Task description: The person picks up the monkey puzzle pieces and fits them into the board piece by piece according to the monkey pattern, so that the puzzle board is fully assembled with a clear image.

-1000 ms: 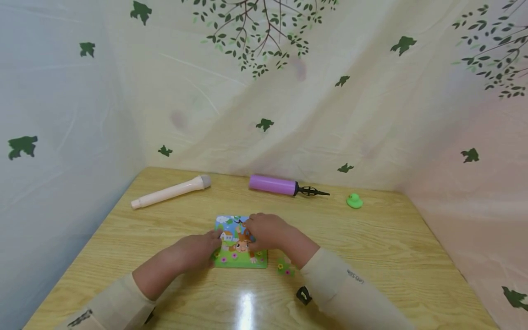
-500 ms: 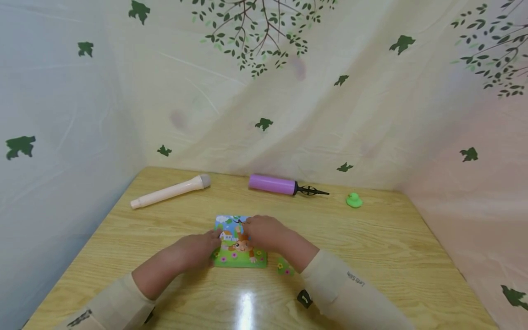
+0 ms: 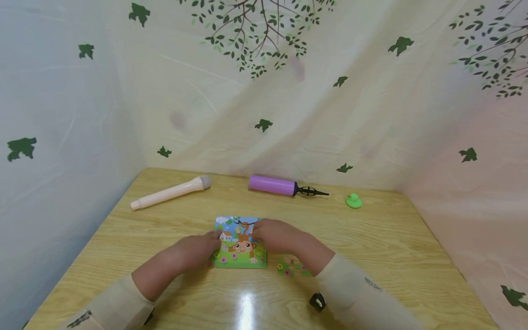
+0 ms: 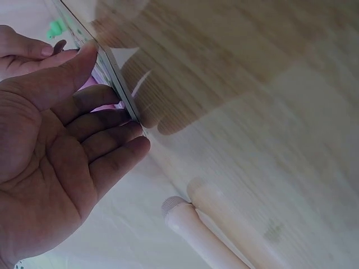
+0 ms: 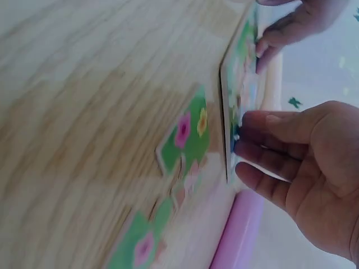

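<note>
A jigsaw puzzle (image 3: 241, 261) with a monkey, a house and flowers lies flat on the table. My left hand (image 3: 198, 251) rests at its left edge; in the left wrist view the thumb and bent fingertips meet the thin board edge. Over the right part of the picture is my right hand (image 3: 276, 236), its fingertips touching the surface, as the right wrist view shows, with no piece visible between them. Loose puzzle pieces lie right of the board, one a green piece with a pink and a yellow flower (image 5: 185, 131), another with a pink flower (image 5: 137, 244).
At the back of the wooden table (image 3: 383, 243) lie a pale pink toy microphone (image 3: 171, 192) and a purple hand pump (image 3: 272, 185) with a black nozzle. A green rubber duck (image 3: 354, 200) sits at the back right. A printed cloth (image 3: 231, 101) hangs behind.
My right hand has shifted right across the puzzle, uncovering more of the monkey. More of the loose pieces now shows beside my right forearm. The left hand stays where it was.
</note>
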### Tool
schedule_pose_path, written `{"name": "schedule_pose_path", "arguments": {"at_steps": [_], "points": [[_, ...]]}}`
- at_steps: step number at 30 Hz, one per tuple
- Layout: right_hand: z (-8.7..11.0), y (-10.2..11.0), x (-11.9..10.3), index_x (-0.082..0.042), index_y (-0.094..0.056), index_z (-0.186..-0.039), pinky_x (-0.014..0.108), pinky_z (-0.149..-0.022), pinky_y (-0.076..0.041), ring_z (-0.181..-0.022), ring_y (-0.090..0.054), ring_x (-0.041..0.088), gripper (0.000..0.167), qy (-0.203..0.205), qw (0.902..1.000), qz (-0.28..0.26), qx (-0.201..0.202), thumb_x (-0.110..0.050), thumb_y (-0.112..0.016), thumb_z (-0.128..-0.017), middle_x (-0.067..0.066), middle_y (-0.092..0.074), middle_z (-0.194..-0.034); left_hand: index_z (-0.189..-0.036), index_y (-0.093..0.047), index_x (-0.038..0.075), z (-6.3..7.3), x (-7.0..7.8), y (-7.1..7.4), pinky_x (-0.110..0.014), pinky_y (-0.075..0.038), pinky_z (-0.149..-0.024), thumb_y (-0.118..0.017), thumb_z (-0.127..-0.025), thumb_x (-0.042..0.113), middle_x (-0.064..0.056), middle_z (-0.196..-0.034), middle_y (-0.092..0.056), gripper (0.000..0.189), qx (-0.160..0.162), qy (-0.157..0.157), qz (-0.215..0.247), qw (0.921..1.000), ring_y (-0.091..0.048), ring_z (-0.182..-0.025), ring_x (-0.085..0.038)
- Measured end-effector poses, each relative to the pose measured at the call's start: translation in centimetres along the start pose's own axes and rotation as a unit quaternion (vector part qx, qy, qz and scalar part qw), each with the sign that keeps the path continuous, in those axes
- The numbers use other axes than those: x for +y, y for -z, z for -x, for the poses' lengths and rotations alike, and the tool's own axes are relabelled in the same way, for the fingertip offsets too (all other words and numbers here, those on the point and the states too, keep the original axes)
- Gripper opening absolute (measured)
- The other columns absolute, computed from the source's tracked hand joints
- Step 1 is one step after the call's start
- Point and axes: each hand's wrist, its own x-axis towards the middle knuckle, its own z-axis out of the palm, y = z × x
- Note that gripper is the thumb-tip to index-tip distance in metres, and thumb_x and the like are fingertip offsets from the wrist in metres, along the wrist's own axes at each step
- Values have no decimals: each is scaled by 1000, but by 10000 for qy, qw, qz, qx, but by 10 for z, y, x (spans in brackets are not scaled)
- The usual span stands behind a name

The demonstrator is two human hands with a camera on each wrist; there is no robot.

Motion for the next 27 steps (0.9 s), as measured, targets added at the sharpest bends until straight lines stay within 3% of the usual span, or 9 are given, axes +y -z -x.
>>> {"name": "schedule_pose_path", "arguments": {"at_steps": [4,10,13,17,21,27], "points": [[14,-1,10,-11,-71,-114,29,-97,-51,-106,-61,15,23,-137,9966,-804,124,-15,-52,-102,-1,-67,-109,-133,-54,-4,0,0,0,-53,-45,-105,-77,-83,16,-23,-152,-39,59,-4,36,0,10000,-41,-138,-40],[39,0,18,-14,-68,-109,31,-87,-53,-96,-59,13,19,-603,9954,-750,12,-24,-56,-99,-3,-65,-102,-129,-57,-3,0,0,0,-54,-48,-101,-78,-82,15,-23,-151,-41,55,61,22,8,10000,-44,-135,-42],[50,-1,19,-14,-67,-115,34,-87,-54,-99,-60,14,32,-1011,9913,-803,-266,-40,-60,-96,-3,-65,-107,-126,-59,-1,-2,-1,0,-55,-49,-100,-79,-81,15,-22,-150,-42,52,91,40,9,10000,-47,-133,-42],[64,-3,17,-16,-63,-120,34,-86,-54,-100,-59,14,57,-1461,9827,-907,-690,-59,-69,-83,-4,-63,-111,-123,-60,0,-3,-3,-2,-54,-50,-99,-79,-80,16,-22,-151,-41,50,108,43,14,9999,-47,-133,-41],[73,-6,13,-18,-60,-103,30,-72,-49,-85,-51,11,58,-1498,9816,-852,-827,-65,-76,-71,-8,-56,-95,-121,-60,0,-2,-3,-2,-53,-50,-99,-80,-80,17,-22,-151,-41,48,121,26,22,9999,-47,-133,-41],[76,-10,7,-22,-53,-87,28,-70,-45,-80,-46,10,42,-1480,9821,-860,-787,-52,-79,-73,-11,-49,-85,-121,-60,1,-1,-2,-2,-54,-50,-98,-79,-81,17,-21,-151,-41,48,135,60,59,9999,-49,-131,-42]]}}
